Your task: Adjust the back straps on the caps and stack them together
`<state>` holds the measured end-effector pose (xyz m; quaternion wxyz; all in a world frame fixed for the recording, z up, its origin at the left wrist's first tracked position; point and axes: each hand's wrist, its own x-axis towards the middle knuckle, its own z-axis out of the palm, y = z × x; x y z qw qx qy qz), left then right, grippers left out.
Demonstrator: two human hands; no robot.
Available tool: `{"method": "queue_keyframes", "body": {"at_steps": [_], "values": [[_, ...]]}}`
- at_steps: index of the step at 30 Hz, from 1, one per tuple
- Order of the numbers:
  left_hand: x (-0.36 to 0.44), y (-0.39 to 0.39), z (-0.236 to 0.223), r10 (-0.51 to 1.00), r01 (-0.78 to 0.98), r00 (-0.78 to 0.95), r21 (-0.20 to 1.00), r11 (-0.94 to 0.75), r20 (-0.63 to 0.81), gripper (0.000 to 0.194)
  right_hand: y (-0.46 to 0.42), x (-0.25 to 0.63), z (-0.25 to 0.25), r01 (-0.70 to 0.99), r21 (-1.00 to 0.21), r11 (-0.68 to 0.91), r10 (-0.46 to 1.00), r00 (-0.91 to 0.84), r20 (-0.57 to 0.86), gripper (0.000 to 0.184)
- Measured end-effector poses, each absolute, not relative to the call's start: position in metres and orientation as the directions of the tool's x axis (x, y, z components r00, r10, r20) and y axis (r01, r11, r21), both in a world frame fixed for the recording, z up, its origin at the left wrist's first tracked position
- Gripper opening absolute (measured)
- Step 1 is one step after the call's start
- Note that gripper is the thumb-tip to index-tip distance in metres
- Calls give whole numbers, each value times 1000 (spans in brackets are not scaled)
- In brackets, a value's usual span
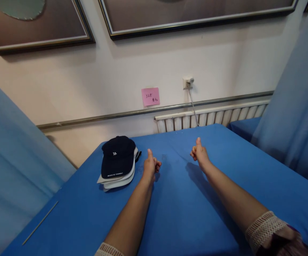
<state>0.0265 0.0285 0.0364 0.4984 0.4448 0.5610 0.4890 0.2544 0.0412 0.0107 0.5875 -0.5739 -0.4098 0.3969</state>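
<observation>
Both my arms stretch out over a blue-covered table [186, 206]. My left hand [150, 165] is a fist with the thumb up and holds nothing. It hovers just right of a stack of caps [118, 163], whose top cap is dark navy with white ones beneath it. My right hand [200, 153] makes the same thumbs-up fist near the table's middle, with nothing in it. Neither hand touches the caps.
A white radiator [212, 117] runs along the wall behind the table, with a pink sticky note [150, 96] and a socket with a plugged cable [188, 83] above it. Blue curtains [298, 92] hang at both sides. A thin rod [40, 223] lies at the table's left edge.
</observation>
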Motion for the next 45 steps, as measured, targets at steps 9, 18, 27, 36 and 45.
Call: {"method": "queue_keyframes", "body": {"at_steps": [9,18,27,36,45], "values": [[15,9,-1,960,120,-245,979,168,-134,25,35,246,-63,266,-960,-93,958,285,-13,42],[-74,-17,14,424,383,-788,894,-232,447,51,32,248,-82,300,-954,-26,986,167,25,21],[-109,-33,44,697,14,-716,999,-35,34,43,28,250,-78,266,-964,-4,995,102,24,26],[-112,-50,91,807,-330,-510,934,136,-298,8,25,249,-70,184,-983,-15,998,66,-3,24],[-89,-32,92,792,-624,-411,773,117,-451,8,28,250,-64,133,-991,-32,998,52,-25,27]]}}
